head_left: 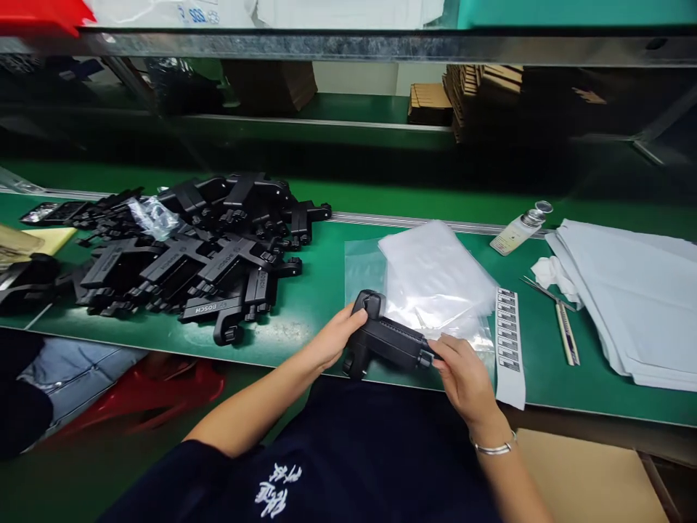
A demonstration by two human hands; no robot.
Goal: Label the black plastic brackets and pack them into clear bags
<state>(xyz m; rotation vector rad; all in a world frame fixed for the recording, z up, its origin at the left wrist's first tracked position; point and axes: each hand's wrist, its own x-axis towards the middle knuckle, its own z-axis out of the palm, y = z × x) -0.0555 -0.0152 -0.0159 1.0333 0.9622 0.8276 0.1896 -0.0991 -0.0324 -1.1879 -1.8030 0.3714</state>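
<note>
Between my two hands is a black plastic clamp-like holder (395, 340), held over the front edge of the green bench. My left hand (340, 335) grips its left end, thumb on top near the rounded arm. At the other end, the fingers of my right hand (460, 370) pinch the holder by its small knob. Just behind it lies a stack of clear plastic bags (435, 269). A strip of printed labels (507, 341) lies right of the bags. To the left is a heap of similar black holders (229, 258), several marked BOSCH.
On the right are scissors (544, 290), a utility knife (566, 334), a pump bottle (517, 231) and white sheets (632, 305). A metal shelf edge (348, 47) crosses above the bench. An open cardboard box (588, 472) stands below right. Another person's leg (81, 378) shows at left by a red stool (157, 392).
</note>
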